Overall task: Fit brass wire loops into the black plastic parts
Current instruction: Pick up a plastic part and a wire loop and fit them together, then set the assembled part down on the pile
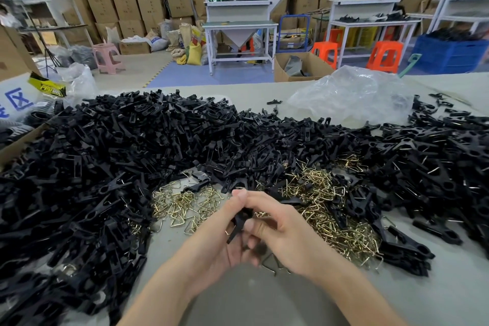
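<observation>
Above the table's near middle, my left hand (211, 241) and my right hand (285, 230) meet with curled fingers around one black plastic part (239, 222). The part stands tilted between the fingers, its lower tip pointing down-left. Whether a wire sits in it is hidden by the fingers. A spread of brass wire loops (185, 205) lies just beyond the hands, and more brass loops (325, 209) lie to the right. A large heap of black plastic parts (127, 145) curves around from left to right.
A clear plastic bag (352, 95) lies at the far right of the grey table (264, 304). A cardboard box edge (16, 145) and printed bags sit at the left. Beyond the table stand workbenches, stools and stacked cartons.
</observation>
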Tool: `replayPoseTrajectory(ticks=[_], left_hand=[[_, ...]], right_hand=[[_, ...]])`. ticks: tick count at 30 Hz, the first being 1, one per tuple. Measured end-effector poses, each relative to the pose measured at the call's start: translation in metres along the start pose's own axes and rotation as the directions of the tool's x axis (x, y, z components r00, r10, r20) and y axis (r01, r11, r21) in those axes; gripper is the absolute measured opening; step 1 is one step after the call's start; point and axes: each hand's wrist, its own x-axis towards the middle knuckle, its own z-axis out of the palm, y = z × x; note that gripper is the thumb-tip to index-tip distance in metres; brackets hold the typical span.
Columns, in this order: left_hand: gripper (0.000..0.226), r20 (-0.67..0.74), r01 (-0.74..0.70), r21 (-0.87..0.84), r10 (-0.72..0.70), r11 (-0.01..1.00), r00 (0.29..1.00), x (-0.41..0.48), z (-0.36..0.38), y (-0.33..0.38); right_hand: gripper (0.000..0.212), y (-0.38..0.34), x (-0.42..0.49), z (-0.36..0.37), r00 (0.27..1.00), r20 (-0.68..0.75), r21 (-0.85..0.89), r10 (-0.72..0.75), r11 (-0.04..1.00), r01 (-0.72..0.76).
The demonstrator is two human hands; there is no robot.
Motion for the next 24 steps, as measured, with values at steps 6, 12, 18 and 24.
replayPoseTrajectory(ticks=[6, 12, 18, 24], left_hand=[[0.064, -0.021, -0.054, 0.146, 0.058, 0.988, 0.998, 0.001, -0.001, -0.004], [0.073, -0.015, -0.18, 0.275, 0.191, 0.944, 0.981, 0.004, -0.01, -0.014], [0.074, -0.065, -0.223, 0.353, 0.262, 0.909, 0.963, 0.004, -0.012, -0.023], [0.072, -0.111, -0.212, 0.432, 0.285, 0.876, 0.952, 0.001, -0.004, -0.022]], right_hand=[[0.034, 0.002, -0.002, 0.001, 1.0, 0.026, 0.026, 0.008, 1.0, -0.008], [0.036, 0.003, -0.001, 0.002, 0.998, 0.059, 0.114, 0.025, 0.993, -0.032], [0.035, 0.005, 0.0, -0.004, 0.993, 0.105, 0.127, 0.053, 0.99, -0.066], [0.042, 0.003, 0.004, -0.004, 0.978, 0.175, 0.283, 0.118, 0.945, -0.164]])
